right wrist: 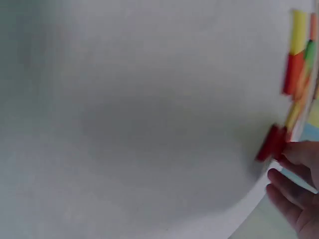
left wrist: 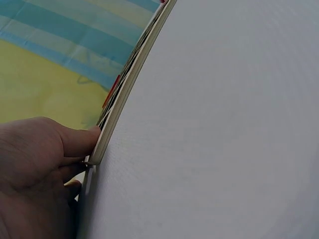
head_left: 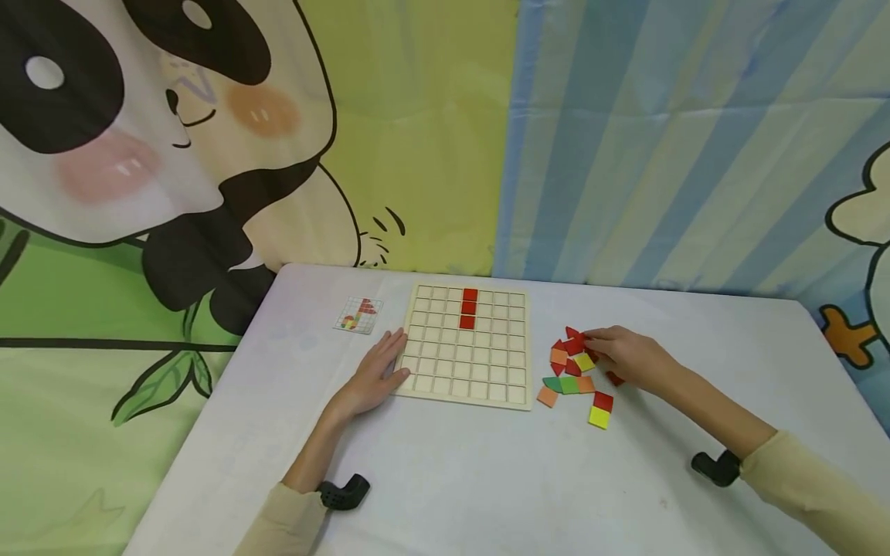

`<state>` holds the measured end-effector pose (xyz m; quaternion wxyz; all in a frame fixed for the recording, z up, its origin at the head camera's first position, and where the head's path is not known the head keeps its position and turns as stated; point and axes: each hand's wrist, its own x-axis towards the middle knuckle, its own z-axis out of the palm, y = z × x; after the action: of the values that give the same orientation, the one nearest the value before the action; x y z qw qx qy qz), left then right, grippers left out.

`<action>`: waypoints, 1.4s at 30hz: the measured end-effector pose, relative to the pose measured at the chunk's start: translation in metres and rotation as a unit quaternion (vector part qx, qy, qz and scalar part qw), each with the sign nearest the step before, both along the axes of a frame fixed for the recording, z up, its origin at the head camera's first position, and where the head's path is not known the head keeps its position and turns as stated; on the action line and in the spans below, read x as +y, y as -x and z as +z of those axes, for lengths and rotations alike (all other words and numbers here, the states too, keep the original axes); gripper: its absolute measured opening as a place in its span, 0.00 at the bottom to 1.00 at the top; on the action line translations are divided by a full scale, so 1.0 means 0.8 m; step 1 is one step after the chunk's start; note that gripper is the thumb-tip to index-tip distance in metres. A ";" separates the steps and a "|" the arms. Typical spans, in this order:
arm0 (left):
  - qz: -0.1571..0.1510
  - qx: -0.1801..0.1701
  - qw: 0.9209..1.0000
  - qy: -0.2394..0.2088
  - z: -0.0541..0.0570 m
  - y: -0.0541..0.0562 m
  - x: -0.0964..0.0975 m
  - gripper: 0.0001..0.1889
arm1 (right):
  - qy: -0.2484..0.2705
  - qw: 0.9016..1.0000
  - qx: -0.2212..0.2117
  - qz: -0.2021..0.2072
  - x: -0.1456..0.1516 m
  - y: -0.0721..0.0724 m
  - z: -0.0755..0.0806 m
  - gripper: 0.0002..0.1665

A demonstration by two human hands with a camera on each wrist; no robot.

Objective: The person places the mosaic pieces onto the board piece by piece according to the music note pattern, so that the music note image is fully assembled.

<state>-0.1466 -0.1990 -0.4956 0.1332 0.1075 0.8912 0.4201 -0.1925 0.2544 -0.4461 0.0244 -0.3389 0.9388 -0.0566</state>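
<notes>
My left hand rests along the left edge of a wooden grid board, fingers extended. In the left wrist view, the thumb of the left hand touches the board's rim. Red tiles fill a short column near the board's top. Over the loose pieces at the right, my right hand pinches a red tile between thumb and fingertips, partly hidden. Motion blurs the right wrist view, where another red tile lies beside the right hand.
A small pattern card lies left of the board. Orange, green and yellow pieces are scattered to its right. The white table meets a printed cloth backdrop at the back.
</notes>
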 end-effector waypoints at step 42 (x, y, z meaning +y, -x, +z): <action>-0.003 0.008 1.000 -0.003 0.000 -0.001 0.000 0.35 | 0.087 0.973 0.154 0.149 -0.091 0.075 0.010 0.15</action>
<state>-0.1461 -0.1990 -0.4960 0.1268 0.1143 0.8906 0.4216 -0.2528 0.1815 -0.4382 -0.1415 -0.4806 0.8616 -0.0812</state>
